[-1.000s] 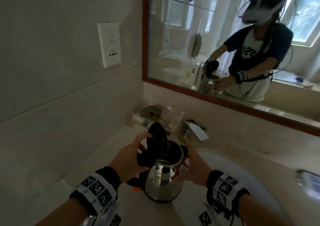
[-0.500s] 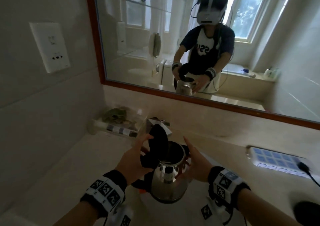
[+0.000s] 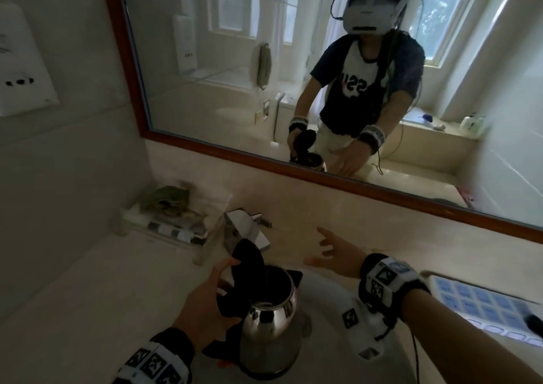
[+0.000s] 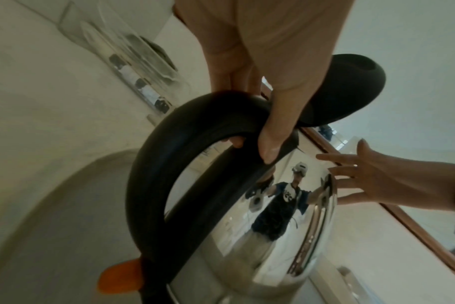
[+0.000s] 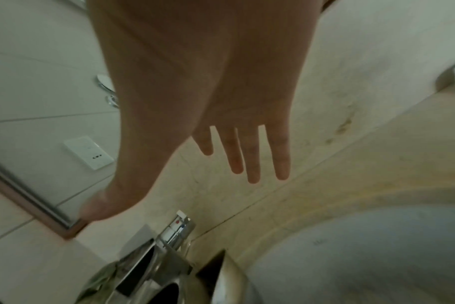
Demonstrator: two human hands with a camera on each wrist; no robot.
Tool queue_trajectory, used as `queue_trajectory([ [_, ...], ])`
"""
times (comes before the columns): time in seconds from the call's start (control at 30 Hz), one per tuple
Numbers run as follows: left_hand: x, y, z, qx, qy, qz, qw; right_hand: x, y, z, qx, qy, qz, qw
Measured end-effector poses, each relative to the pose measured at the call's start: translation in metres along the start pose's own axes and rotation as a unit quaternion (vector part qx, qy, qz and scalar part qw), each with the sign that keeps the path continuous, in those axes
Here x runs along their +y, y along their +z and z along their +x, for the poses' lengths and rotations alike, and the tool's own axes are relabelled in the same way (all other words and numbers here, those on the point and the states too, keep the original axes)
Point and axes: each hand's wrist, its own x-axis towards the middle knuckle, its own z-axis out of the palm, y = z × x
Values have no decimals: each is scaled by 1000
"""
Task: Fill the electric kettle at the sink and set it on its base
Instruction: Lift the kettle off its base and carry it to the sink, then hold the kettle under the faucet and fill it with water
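While the left hand (image 3: 202,304) grips its black handle, the steel kettle (image 3: 269,333) sits low in the head frame's centre, lid (image 3: 246,261) raised, over the sink (image 3: 323,310); the right hand (image 3: 338,254) hovers spread and empty. Left wrist view: fingers (image 4: 275,131) wrap the handle (image 4: 153,164). Right wrist view: straight fingers (image 5: 252,156) above the faucet (image 5: 174,232) at lower centre.

The shiny steel kettle (image 3: 269,336) stands upright over the sink (image 3: 320,295) at the table's front edge, its black lid (image 3: 246,261) flipped open.

Kettle (image 3: 270,336) base (if any) unseen.
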Motion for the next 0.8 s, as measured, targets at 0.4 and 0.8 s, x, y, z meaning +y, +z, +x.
queue_trajectory([
  [0.4, -5, 2, 34, 93, -48, 25, 994, -39, 9, 108, -77, -196, -272, 939],
  [0.8, -22, 21, 53, 92, -54, 48, 993, -25, 12, 133, -78, -269, -356, 892],
])
